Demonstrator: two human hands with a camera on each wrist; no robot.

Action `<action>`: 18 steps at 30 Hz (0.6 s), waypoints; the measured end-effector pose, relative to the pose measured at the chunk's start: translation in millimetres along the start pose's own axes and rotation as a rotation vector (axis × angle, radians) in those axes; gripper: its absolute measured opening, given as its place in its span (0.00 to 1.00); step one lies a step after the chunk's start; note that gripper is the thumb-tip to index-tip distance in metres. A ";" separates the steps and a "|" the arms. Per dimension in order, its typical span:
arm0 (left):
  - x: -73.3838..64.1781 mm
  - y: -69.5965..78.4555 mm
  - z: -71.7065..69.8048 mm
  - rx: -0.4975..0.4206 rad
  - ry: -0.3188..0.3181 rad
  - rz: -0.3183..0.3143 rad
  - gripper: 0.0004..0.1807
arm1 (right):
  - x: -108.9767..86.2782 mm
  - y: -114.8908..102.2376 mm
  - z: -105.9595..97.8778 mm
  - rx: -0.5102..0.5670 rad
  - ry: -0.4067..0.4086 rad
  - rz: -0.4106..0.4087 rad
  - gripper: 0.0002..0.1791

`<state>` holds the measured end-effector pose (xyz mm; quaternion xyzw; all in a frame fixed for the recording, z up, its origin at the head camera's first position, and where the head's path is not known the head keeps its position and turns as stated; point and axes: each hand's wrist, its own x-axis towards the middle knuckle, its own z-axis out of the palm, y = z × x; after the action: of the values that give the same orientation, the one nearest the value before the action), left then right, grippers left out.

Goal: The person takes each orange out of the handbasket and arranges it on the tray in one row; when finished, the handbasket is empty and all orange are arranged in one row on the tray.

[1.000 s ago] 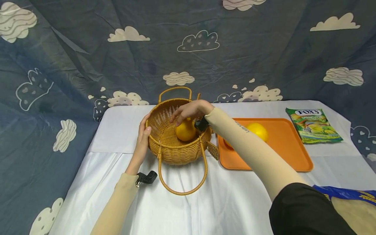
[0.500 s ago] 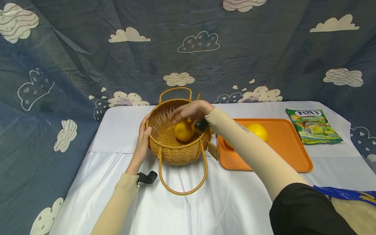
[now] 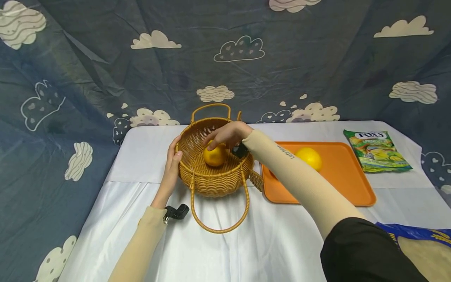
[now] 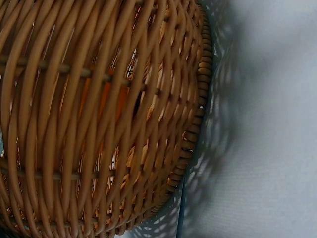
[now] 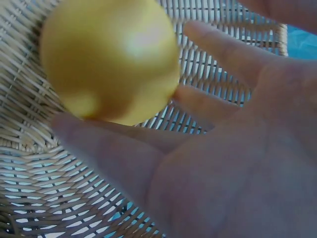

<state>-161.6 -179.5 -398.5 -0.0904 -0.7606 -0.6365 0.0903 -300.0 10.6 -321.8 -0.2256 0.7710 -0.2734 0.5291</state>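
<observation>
A round wicker basket [image 3: 215, 184] stands on the white cloth, its front handle lying down toward me. My left hand [image 3: 171, 162] rests along its left side, thumb at the rim. In the left wrist view only the woven wall [image 4: 109, 114] shows; the hand is out of sight there. Inside the basket lies a smooth, round orange-yellow fruit [image 3: 215, 155]. My right hand [image 3: 230, 134] reaches in over the right rim, fingers touching the fruit. From the right wrist, the spread fingers and thumb [image 5: 106, 148] lie against one side of the glossy fruit [image 5: 109, 59].
To the right is an orange tray [image 3: 341, 176] bearing another yellow fruit [image 3: 309, 158], partly behind my right forearm. A green Fox's candy bag [image 3: 378, 152] lies beyond the tray. A blue-edged package [image 3: 423, 235] sits at the lower right. A cloud-print curtain [image 3: 299, 66] hangs behind.
The fruit in the basket has shifted left along the bottom, with my right hand moving slightly left and deeper. The left hand and basket hold their place.
</observation>
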 end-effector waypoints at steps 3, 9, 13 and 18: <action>0.4 0.0 0.3 -0.002 0.000 0.002 0.32 | 2.1 -0.3 0.1 0.001 0.015 0.017 0.31; 0.6 0.6 -0.2 -0.003 0.008 0.002 0.32 | 9.4 -1.3 -0.9 -0.011 0.049 0.059 0.31; 0.8 1.1 0.4 -0.003 0.010 0.001 0.32 | 17.4 -0.3 -0.9 -0.053 0.084 0.072 0.32; 0.7 1.6 1.0 -0.006 0.008 0.004 0.32 | 22.2 -1.2 0.3 -0.007 0.106 0.067 0.29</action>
<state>-162.0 -178.2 -397.0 -0.0899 -0.7582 -0.6388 0.0942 -307.1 -4.6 -336.4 -0.1867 0.8061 -0.2644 0.4955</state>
